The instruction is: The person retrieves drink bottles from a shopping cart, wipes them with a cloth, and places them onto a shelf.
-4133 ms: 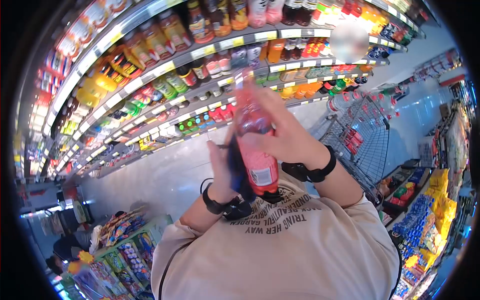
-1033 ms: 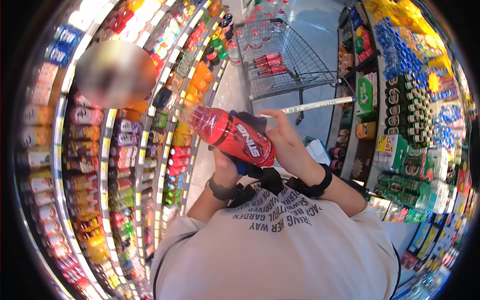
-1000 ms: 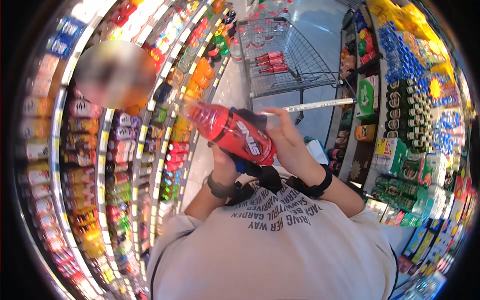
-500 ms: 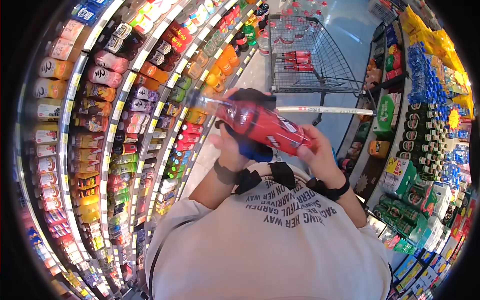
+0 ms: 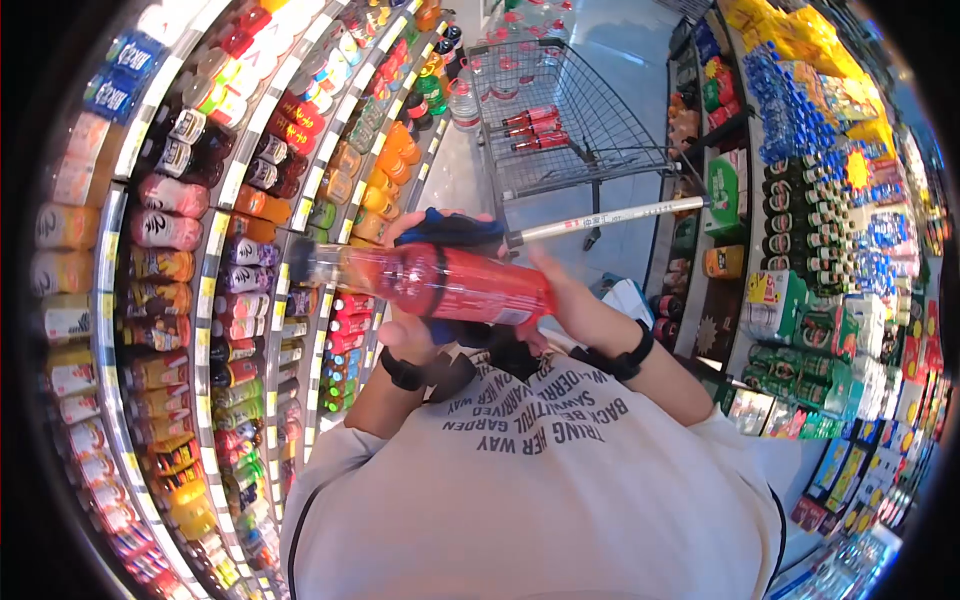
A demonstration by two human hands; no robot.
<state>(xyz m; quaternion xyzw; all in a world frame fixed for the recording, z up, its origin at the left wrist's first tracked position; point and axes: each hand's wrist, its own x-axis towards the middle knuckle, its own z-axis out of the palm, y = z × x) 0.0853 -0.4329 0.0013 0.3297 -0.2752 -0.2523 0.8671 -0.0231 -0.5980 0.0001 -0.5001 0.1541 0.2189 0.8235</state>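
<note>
A plastic bottle (image 5: 475, 285) with a red label and a dark cap lies almost level across both hands, its cap end pointing left. My left hand (image 5: 405, 335) is underneath and around its middle, the thumb on the near side, with dark blue and black material over the palm and fingers. My right hand (image 5: 570, 300) closes on the base end at the right; some of its fingers are hidden behind the bottle. Motion smears the bottle neck and the right hand. Beyond them stands a wire shopping cart (image 5: 560, 180) with several red-labelled bottles (image 5: 535, 128) in it.
On the left, tall shelves (image 5: 205, 270) hold rows of drinks. The cart's pale handle (image 5: 610, 217) lies just past my hands. On the right are stacked bottles (image 5: 800, 215), a green carton (image 5: 725, 190) and multipacks (image 5: 790, 370). Large clear bottles (image 5: 463, 103) stand by the cart.
The bottle has turned nearer level and shifted left, its label side rolled. Both hands still hold it. The cart and its handle now sit further left and tilted in view.
</note>
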